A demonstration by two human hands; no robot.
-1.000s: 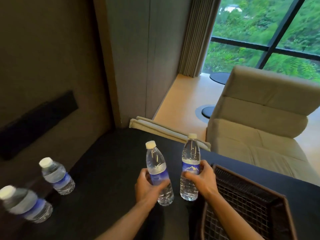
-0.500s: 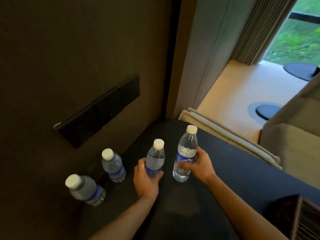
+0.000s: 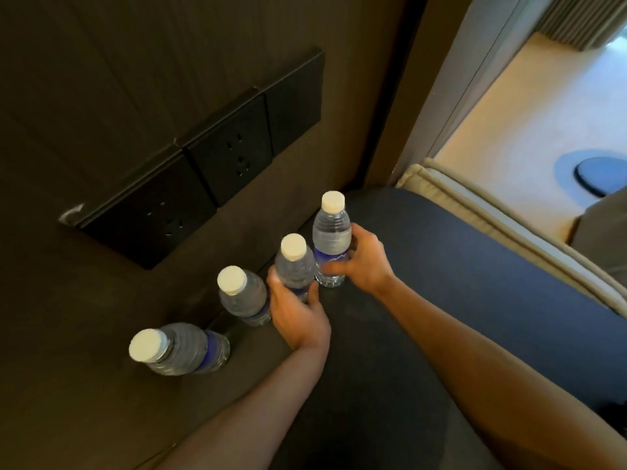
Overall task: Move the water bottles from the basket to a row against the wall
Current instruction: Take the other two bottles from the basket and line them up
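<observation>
Several clear water bottles with white caps and blue labels stand in a line along the dark wall [image 3: 101, 96] on the black tabletop [image 3: 458, 266]. The nearest bottle [image 3: 179, 349] and the second bottle [image 3: 242, 295] stand free. My left hand [image 3: 295, 310] grips the third bottle [image 3: 293, 266] around its lower body. My right hand [image 3: 364, 261] grips the fourth bottle [image 3: 331, 232] at its label; its base rests on the table beside the wall. The basket is out of view.
A black socket panel [image 3: 210, 157] is set in the wall above the bottles. A folded beige cushion edge [image 3: 509, 232] lies past the table's far side. A pale floor with a round dark base [image 3: 597, 174] shows at the upper right.
Both hands have carried their bottles left and forward to the wall, in line with the two standing bottles. The view has turned left; the basket and armchair have left the frame.
</observation>
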